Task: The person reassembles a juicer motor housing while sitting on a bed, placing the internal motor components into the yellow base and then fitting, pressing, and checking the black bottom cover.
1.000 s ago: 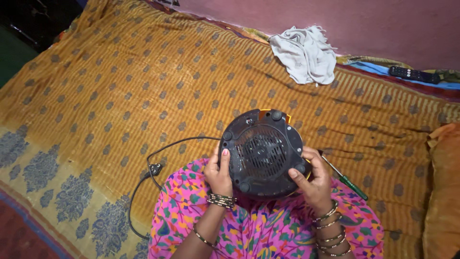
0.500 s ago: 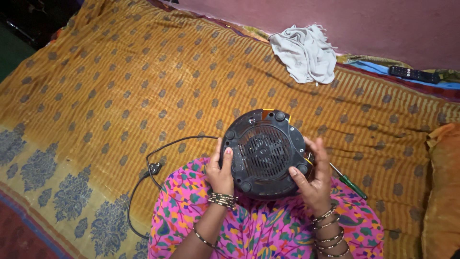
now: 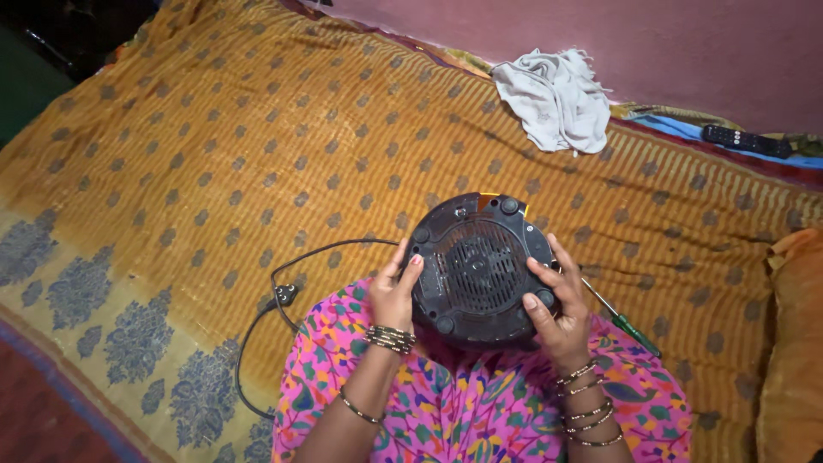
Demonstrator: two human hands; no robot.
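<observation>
A bed or floor mat covered by a mustard-yellow patterned cloth [image 3: 257,154] with a blue floral border fills the view, set against a pink wall [image 3: 643,43]; a crumpled pale rag [image 3: 553,99] lies near the wall, and a dark remote control [image 3: 744,141] rests farther right at the cloth's edge. At centre, a round black appliance [image 3: 478,267] is held with its underside up over the person's lap, which is draped in bright pink floral fabric [image 3: 463,411]; the base shows a central vent grille and small rubber feet around its rim. The left hand [image 3: 394,296] clasps the left rim, fingers curled against the side and thumb on the base; the right hand [image 3: 557,313] grips the right rim in the same way, thumb pressed on the base near the grille. Both hands are thus closed on the appliance, supporting it between them. A black power cord [image 3: 283,283] runs from the appliance's left side across the cloth, with its plug [image 3: 285,296] lying just beside the lap. A green-handled screwdriver [image 3: 624,321] lies on the cloth near the right hand, not touched. The stage appears to be inspection of the upturned base. Any work on the base fasteners would call for freeing the right hand to take the screwdriver while the left steadies the body against the lap.
</observation>
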